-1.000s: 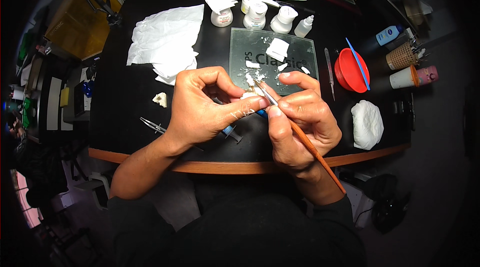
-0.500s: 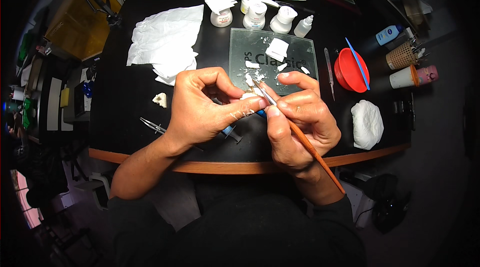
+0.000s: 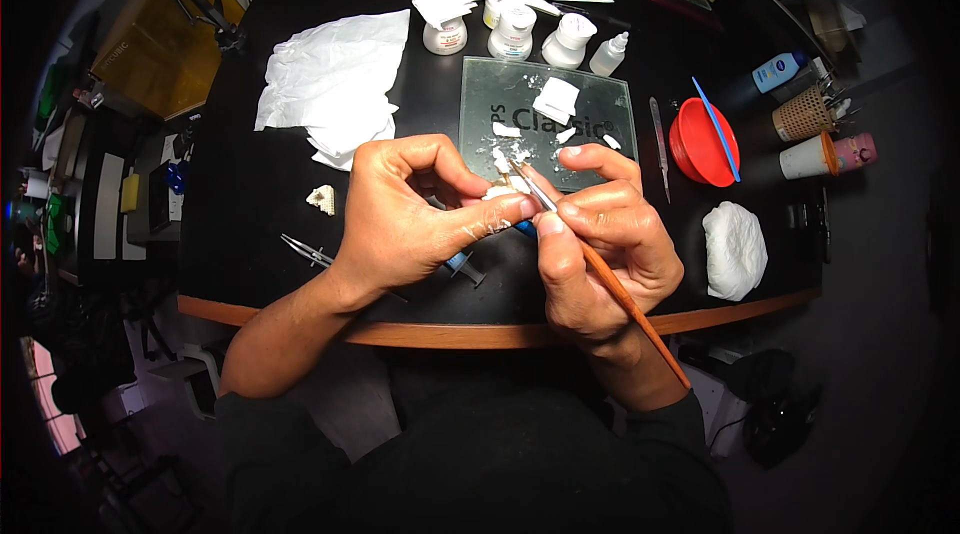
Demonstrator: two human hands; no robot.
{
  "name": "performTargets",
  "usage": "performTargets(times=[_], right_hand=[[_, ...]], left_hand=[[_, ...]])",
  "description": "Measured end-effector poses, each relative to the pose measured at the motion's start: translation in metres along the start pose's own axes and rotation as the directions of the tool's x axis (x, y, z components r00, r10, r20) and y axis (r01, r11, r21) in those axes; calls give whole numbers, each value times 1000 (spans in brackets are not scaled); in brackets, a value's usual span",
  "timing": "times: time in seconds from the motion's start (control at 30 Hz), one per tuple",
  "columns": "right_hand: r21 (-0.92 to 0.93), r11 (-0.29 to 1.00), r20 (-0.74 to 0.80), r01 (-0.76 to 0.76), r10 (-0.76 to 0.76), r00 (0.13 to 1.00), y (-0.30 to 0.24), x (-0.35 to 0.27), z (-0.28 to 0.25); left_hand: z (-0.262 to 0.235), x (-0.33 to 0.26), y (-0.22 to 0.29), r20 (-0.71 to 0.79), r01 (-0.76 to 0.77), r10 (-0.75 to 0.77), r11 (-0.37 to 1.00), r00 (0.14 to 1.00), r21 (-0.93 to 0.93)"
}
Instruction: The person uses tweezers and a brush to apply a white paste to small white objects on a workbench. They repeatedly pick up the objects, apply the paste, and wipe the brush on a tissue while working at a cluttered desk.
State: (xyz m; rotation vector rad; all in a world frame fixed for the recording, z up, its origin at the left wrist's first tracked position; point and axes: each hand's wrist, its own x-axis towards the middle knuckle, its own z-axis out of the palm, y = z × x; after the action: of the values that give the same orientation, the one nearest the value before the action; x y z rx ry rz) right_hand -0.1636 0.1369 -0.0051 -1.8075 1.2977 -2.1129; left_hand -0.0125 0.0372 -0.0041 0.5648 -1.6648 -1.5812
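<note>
My left hand pinches a small whitish piece between thumb and fingers, and white residue streaks its thumb. Most of the piece is hidden by the fingers. A fine brush with an orange-brown wooden handle is gripped in my right hand. Its tip points up and left, close to the piece; whether it touches cannot be made out. Behind both hands lies a glass slab with white crumbs and a folded white pad. Partly under my left hand is a blue syringe.
Left of my hands lie tweezers, a small cream tooth model and white tissues. White jars and a dropper bottle stand behind the slab. A red bowl with a blue stick and a white wad are at right.
Both hands keep nearly the same pose, and the brush stays at the whitish piece. The whole view has shifted very slightly.
</note>
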Motion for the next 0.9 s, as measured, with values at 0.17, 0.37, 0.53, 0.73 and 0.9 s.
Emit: performTargets(times=[0.17, 0.37, 0.53, 0.73, 0.9], right_hand=[[-3, 1000, -3, -5, 5, 1000, 1, -1, 1], [1, 1000, -9, -4, 4, 1000, 1, -3, 1], [54, 998, -55, -25, 28, 998, 1, -4, 5], [76, 996, -90, -53, 60, 994, 0, -5, 7], [72, 997, -91, -33, 40, 995, 4, -6, 7]], left_hand=[[-1, -1, -2, -7, 0, 0, 1000, 1000, 12], [1, 0, -2, 0, -26, 26, 1000, 1000, -2], [-1, 0, -2, -11, -93, 95, 987, 995, 130], [5, -4, -5, -83, -132, 142, 985, 986, 115], [7, -6, -7, -113, -127, 138, 987, 984, 100]])
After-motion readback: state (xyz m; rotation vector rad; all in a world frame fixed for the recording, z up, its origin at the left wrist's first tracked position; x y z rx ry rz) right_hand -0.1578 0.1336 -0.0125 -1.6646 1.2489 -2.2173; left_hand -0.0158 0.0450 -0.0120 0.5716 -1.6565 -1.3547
